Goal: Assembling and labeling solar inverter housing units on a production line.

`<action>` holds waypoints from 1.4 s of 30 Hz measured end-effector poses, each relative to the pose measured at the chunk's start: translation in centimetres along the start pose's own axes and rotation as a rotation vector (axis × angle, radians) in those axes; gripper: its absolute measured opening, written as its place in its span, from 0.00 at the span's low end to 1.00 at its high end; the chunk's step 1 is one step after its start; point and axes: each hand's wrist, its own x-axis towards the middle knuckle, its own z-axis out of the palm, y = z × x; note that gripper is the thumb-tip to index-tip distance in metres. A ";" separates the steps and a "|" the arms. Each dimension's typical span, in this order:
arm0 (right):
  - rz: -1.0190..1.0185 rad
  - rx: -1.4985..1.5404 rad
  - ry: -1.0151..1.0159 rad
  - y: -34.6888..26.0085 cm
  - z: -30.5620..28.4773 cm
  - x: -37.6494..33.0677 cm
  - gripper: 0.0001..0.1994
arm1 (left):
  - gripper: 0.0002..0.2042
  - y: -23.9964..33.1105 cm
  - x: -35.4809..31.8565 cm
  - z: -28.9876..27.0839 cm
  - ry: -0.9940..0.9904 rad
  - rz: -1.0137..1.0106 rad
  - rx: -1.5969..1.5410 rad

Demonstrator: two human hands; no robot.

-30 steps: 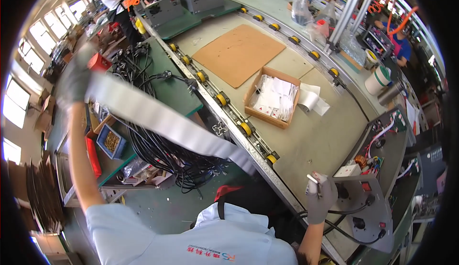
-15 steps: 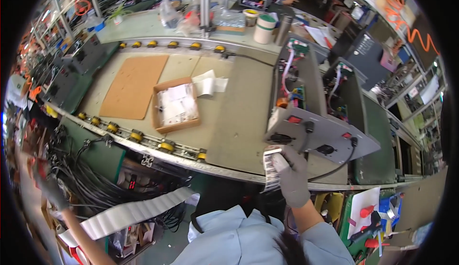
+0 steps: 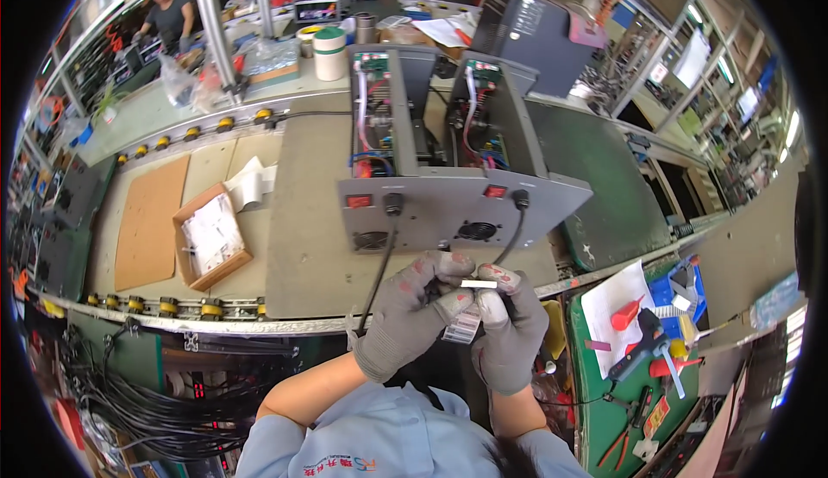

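My left hand (image 3: 414, 310) and my right hand (image 3: 511, 327), both in grey gloves with reddish stains on the fingertips, meet in front of two grey metal cases. Their fingers pinch together on a strip of printed labels (image 3: 463, 326), which hangs down between them. A narrow white edge (image 3: 479, 284) shows at the fingertips; part of the strip is hidden by the fingers. Just beyond stand the left case (image 3: 414, 206) and the right case (image 3: 552, 193), side by side, with open tops showing circuit boards and wires. Each has a red switch, a fan grille and a black plugged-in cord.
A cardboard box (image 3: 243, 258) of white papers sits left on the bench, beside a brown board (image 3: 148, 228). Yellow rollers (image 3: 211, 309) line the bench edge. Black cables (image 3: 155, 409) lie lower left. Tools, including a glue gun (image 3: 638, 349), cover a green side table at right. Co-workers stand beyond.
My left hand has come from the far left to meet my right hand, which holds the label strip. My view has turned right, and the long white strip at lower left is no longer visible.
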 end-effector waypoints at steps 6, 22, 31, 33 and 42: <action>0.005 -0.015 0.105 1.3 -3.2 1.1 0.10 | 0.12 -0.1 2.4 2.9 -0.013 0.030 0.242; 0.106 0.190 0.178 4.8 -6.2 4.9 0.13 | 0.11 -1.6 8.3 6.2 -0.062 0.011 0.583; 0.166 0.268 0.028 2.5 0.2 4.4 0.11 | 0.10 2.1 5.2 -0.2 0.045 0.036 0.598; 0.155 0.261 -0.002 1.3 2.5 4.2 0.11 | 0.10 2.6 3.8 -1.8 0.143 0.003 0.484; 0.122 -0.002 0.043 1.3 11.8 3.6 0.09 | 0.09 1.9 1.9 -8.1 0.329 -0.093 -0.001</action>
